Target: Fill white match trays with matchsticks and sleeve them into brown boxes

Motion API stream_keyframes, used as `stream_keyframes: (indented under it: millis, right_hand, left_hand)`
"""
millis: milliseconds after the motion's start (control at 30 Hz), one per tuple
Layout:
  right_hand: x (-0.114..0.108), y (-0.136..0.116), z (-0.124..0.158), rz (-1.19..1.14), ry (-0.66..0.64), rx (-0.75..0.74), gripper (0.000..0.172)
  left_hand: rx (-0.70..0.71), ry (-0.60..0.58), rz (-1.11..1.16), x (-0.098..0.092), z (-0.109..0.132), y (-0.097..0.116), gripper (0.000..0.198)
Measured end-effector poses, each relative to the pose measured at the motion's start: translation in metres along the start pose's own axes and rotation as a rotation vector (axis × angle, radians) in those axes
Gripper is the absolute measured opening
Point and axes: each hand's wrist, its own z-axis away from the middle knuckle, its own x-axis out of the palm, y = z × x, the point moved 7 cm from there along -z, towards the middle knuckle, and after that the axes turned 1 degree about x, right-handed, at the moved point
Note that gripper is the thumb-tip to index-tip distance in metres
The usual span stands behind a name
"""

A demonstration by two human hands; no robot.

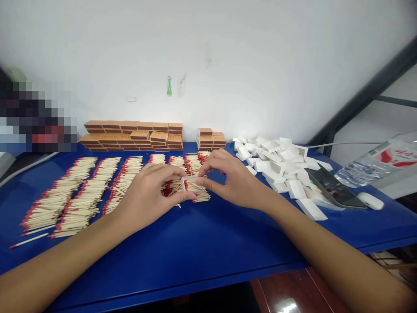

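My left hand (151,187) grips a small white matchbox tray (183,184) between thumb and fingers, just above the blue table. Red-headed matches (192,186) lie inside this tray. At its right end, the thumb and index finger of my right hand (223,176) are pinched together on the matches; the fingertips partly cover what they hold. Beneath and behind both hands are loose piles of matches (203,196), partly hidden by the left hand. Several long rows of matches (76,195) are spread to the left, red heads mostly facing left.
Orange-brown matchboxes (130,134) are stacked along the wall, with a smaller stack (211,139) beside them. White trays (280,158) lie heaped at the right. Beyond them are a dark phone-like device (335,189), a white mouse (370,200) and a plastic bottle (378,158).
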Motion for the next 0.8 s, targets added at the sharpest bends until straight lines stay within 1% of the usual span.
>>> stream_keyframes:
  millis: [67,233,400,533,667,800]
  right_hand:
    - [0.001,-0.002,0.001,-0.006,-0.017,-0.012,0.013]
    - [0.005,-0.005,0.0,0.028,-0.013,-0.041,0.006]
    - [0.008,-0.002,0.0,0.041,-0.081,-0.02,0.003]
    - [0.009,-0.002,0.002,0.034,-0.11,-0.036,0.005]
    - [0.007,-0.007,0.001,0.081,-0.07,-0.077,0.005]
    - [0.006,-0.012,0.0,0.052,-0.013,-0.109,0.005]
  left_hand:
    - [0.004,-0.004,0.008,0.0,0.0,0.001,0.037]
    - [0.02,0.004,0.031,0.0,0.001,0.002,0.036]
    - [-0.011,-0.022,0.044,0.002,0.002,-0.001,0.038]
    - [-0.027,-0.043,0.053,0.004,0.002,-0.002,0.038]
    - [-0.03,-0.059,0.063,0.004,0.002,-0.001,0.036]
    - [-0.024,-0.07,0.063,0.004,0.003,0.002,0.035]
